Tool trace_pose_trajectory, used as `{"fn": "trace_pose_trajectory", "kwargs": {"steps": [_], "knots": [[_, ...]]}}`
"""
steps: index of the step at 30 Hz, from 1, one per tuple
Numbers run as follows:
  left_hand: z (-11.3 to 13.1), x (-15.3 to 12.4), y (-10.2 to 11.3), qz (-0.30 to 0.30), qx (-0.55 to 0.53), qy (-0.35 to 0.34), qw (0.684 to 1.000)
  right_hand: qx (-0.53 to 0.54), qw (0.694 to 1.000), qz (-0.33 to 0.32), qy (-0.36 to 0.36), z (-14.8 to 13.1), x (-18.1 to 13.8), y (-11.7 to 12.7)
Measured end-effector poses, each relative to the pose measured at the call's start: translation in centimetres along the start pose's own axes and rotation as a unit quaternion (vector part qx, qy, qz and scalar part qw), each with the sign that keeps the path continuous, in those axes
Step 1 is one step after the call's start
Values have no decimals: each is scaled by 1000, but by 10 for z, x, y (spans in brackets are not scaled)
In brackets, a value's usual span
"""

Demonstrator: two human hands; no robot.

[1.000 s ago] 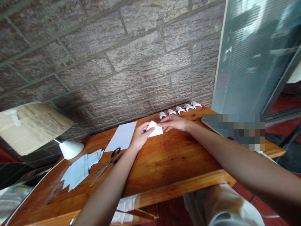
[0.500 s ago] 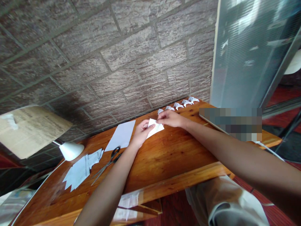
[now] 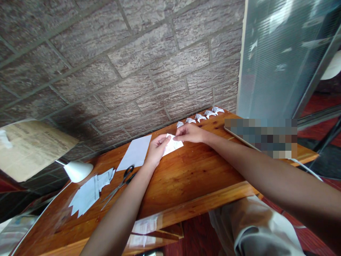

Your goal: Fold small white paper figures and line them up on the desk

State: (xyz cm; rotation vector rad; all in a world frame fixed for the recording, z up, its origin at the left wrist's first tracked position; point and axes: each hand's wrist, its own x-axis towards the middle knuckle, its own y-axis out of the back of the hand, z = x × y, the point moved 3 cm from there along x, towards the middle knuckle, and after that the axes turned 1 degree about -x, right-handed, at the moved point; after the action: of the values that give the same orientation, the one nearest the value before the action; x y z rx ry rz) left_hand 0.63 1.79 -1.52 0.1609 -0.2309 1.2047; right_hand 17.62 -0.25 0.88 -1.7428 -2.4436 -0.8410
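A small white piece of paper is held just above the wooden table, between both hands. My left hand grips its left side, thumb on top and a ring on one finger. On the paper's upper right part, my right hand pinches with thumb and forefinger. Folds or faint lines show on the paper, too small to make out. Behind the right hand, several folded white paper figures stand in a row along the wall. A white sheet lies left of my left hand, with black-handled scissors beside it.
Cut white paper pieces lie at the table's left, near a lamp with a newsprint shade. A brick-patterned wall bounds the back of the table. A blurred-out flat device sits at the right, with a white cable.
My right thumb and forefinger have shifted inward over the paper from its upper edge. My left thumb has moved back toward the paper's left side. The view has tilted slightly.
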Motion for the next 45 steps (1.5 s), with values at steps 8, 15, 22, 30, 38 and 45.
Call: {"fn": "trace_pose_trajectory", "kwargs": {"steps": [8,15,22,30,38,45], "knots": [[-2,2,3,4,-7,6,1000,32,999,-6,-35,5,1,-1],[-1,2,1,-7,3,-7,1000,-19,999,0,-30,7,2,-2],[-2,2,2,2,-19,9,1000,-36,999,14,-28,9,3,-1],[0,1,4,15,5,1,1000,-61,997,6,-42,6,1,-2],[1,0,3,-3,16,3,1000,-57,996,-41,-64,2,-4,-8],[4,-1,2,16,18,-1,1000,-46,997,-31,-60,1,-2,-7]]}}
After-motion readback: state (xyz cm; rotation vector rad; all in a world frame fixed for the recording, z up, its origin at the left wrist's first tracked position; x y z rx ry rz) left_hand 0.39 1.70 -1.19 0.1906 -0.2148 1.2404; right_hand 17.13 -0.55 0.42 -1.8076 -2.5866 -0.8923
